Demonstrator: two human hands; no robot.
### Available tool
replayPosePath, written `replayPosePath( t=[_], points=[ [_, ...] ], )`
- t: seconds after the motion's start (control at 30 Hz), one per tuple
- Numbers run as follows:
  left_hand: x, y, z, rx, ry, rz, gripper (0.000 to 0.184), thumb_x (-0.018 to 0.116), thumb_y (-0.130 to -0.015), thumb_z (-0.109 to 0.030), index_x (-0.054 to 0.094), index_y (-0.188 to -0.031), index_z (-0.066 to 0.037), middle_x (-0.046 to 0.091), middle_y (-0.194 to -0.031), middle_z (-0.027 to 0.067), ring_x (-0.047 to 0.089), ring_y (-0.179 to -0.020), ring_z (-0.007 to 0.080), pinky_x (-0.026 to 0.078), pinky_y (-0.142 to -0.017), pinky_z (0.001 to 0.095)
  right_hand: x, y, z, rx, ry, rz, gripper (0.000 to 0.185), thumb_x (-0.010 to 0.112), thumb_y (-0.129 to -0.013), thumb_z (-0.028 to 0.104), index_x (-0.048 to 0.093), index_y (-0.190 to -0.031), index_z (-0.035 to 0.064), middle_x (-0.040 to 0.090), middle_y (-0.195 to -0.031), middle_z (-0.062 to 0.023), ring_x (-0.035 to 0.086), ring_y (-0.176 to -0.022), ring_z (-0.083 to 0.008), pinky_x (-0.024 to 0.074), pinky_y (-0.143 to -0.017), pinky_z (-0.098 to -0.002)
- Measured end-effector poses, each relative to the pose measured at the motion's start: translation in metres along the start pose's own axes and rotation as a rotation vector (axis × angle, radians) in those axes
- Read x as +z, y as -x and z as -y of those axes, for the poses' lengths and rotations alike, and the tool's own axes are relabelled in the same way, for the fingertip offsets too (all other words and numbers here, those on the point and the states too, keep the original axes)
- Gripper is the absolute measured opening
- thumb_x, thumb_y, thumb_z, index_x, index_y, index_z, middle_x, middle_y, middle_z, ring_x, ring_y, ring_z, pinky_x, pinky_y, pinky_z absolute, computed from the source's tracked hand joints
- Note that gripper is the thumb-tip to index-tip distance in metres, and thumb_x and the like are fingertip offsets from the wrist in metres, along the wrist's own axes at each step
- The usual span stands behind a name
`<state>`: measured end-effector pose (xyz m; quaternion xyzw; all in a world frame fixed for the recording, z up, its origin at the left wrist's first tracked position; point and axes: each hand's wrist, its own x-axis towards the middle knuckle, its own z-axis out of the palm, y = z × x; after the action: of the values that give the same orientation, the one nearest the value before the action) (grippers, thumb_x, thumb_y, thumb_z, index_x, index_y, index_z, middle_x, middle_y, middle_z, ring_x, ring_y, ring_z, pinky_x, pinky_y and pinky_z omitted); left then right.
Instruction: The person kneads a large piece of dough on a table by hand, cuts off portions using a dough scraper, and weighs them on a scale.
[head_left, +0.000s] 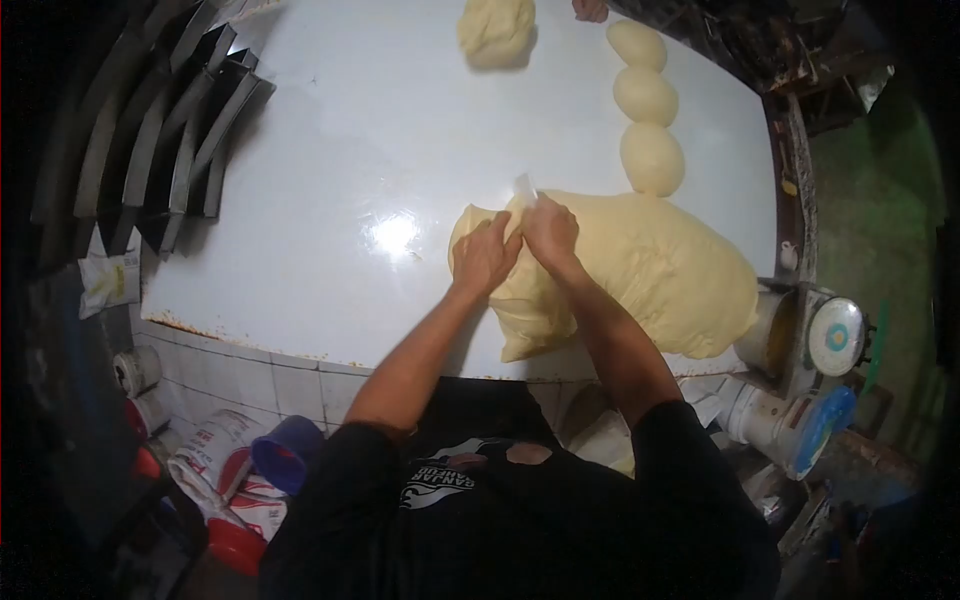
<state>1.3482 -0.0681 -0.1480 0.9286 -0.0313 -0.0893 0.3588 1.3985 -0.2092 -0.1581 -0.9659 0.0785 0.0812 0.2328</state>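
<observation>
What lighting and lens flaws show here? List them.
Head view: white glare on the tabletop, left of the big dough; head view: tabletop edges bowed by wide-angle distortion, picture corners black; head view: soft shadow below the dough lump at the top.

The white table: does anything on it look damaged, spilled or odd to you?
Yes: the table has brown, rust-like marks along its near edge, mostly at picture left, standing out against the white. I can't tell whether they're stains or chipping.

Black short-sleeved shirt (520, 535) with pale printed lettering (440, 486), bare forearms (425, 345)
</observation>
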Motion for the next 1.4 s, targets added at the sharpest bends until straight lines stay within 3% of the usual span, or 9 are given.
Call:
replayPosePath(
  t=[0.17, 0.27, 0.43, 0.5, 0.57, 0.83, 0.97, 1.1, 1.4],
  points=[
    [-0.009, 0.092, 0.020, -0.293, 0.158, -0.111, 0.057, 0.066, -0.095, -0.036, 0.053, -0.139, -0.001, 0.072, -0.108, 0.0225, 0.070, -0.097, 0.0409, 0.054, -0.089, 0.0471, 0.013, -0.028, 0.005, 0.056, -0.062, 0.002, 0.035, 0.064, -0.090, 0.031, 0.071, -0.111, 0.0036, 0.074, -0.099, -0.0229, 0.070, -0.092, -0.0439, 0.0561, -0.085, -0.0508],
    [-0.060, 0.103, 0.047, -0.372, 0.807, -0.034, 0.070, 0.072, -0.093, -0.032, 0.043, -0.148, 0.001, 0.068, -0.121, 0.0226, 0.068, -0.103, 0.0438, 0.052, -0.094, 0.0490, 0.020, -0.036, -0.038, 0.135, -0.823, -0.010, 0.043, 0.071, -0.090, 0.017, 0.065, -0.129, -0.0003, 0.074, -0.106, -0.0152, 0.073, -0.091, -0.0297, 0.0573, -0.083, -0.0421],
    [-0.070, 0.014, 0.040, 0.400, -0.092, -0.144, 0.084, 0.078, -0.084, -0.049, 0.046, -0.150, -0.007, 0.056, -0.143, 0.0225, 0.050, -0.132, 0.0430, 0.046, -0.106, 0.0479, -0.044, 0.031, -0.055, 0.289, -0.824, 0.322, 0.044, 0.073, -0.085, 0.020, 0.066, -0.120, -0.0068, 0.072, -0.109, -0.0274, 0.073, -0.095, -0.0382, 0.0570, -0.084, -0.0457],
    [-0.033, 0.004, 0.032, 0.472, -0.135, -0.060, 0.080, 0.074, -0.083, -0.059, 0.056, -0.143, -0.009, 0.058, -0.139, 0.0222, 0.054, -0.128, 0.0436, 0.049, -0.101, 0.0473, -0.018, 0.056, -0.051, 0.012, -0.180, 0.299, 0.040, 0.069, -0.085, 0.020, 0.067, -0.117, -0.0044, 0.072, -0.106, -0.0284, 0.072, -0.096, -0.0423, 0.0569, -0.086, -0.0481],
    [-0.037, -0.004, 0.015, 0.102, -0.125, 0.307, 0.065, 0.070, -0.084, -0.062, 0.070, -0.125, -0.012, 0.067, -0.126, 0.0188, 0.063, -0.116, 0.0395, 0.052, -0.096, 0.0456, -0.011, 0.074, -0.008, 0.078, 0.003, 0.120, 0.035, 0.066, -0.087, 0.022, 0.069, -0.112, -0.0017, 0.072, -0.103, -0.0276, 0.070, -0.097, -0.0447, 0.0566, -0.087, -0.0507],
    [-0.047, 0.102, 0.094, -0.476, 0.563, -0.135, 0.053, 0.063, -0.100, -0.047, 0.070, -0.118, 0.002, 0.074, -0.108, 0.0184, 0.068, -0.103, 0.0263, 0.052, -0.092, 0.0380, 0.044, 0.035, 0.010, 0.005, -0.154, -0.086, 0.041, 0.062, -0.093, 0.026, 0.062, -0.127, 0.0032, 0.072, -0.107, -0.0231, 0.069, -0.098, -0.0423, 0.0558, -0.087, -0.0492],
    [-0.058, 0.117, 0.131, -0.530, 0.741, -0.310, 0.062, 0.064, -0.101, -0.044, 0.054, -0.142, 0.002, 0.066, -0.129, 0.0201, 0.063, -0.114, 0.0301, 0.049, -0.098, 0.0398, -0.005, 0.072, -0.002, 0.271, -1.069, 0.046, 0.047, 0.069, -0.089, 0.032, 0.065, -0.123, -0.0013, 0.071, -0.112, -0.0268, 0.069, -0.100, -0.0465, 0.0548, -0.091, -0.0467],
    [-0.072, 0.130, 0.124, -0.238, 0.639, -0.247, 0.079, 0.070, -0.099, -0.035, 0.032, -0.157, 0.002, 0.047, -0.151, 0.0254, 0.049, -0.136, 0.0319, 0.040, -0.114, 0.0416, 0.032, 0.145, 0.000, 0.072, -0.102, 0.052, 0.037, 0.067, -0.091, 0.025, 0.066, -0.119, 0.0005, 0.072, -0.100, -0.0265, 0.070, -0.095, -0.0445, 0.0562, -0.085, -0.0509],
    [-0.048, 0.112, 0.097, -0.356, 1.050, -0.099, 0.078, 0.057, -0.105, -0.043, 0.021, -0.163, -0.006, 0.038, -0.160, 0.0210, 0.043, -0.144, 0.0314, 0.040, -0.116, 0.0402, 0.074, 0.075, 0.038, 0.003, -0.169, 0.094, 0.036, 0.065, -0.093, 0.020, 0.063, -0.125, 0.0027, 0.073, -0.101, -0.0218, 0.072, -0.092, -0.0431, 0.0568, -0.082, -0.0482]
  ],
)
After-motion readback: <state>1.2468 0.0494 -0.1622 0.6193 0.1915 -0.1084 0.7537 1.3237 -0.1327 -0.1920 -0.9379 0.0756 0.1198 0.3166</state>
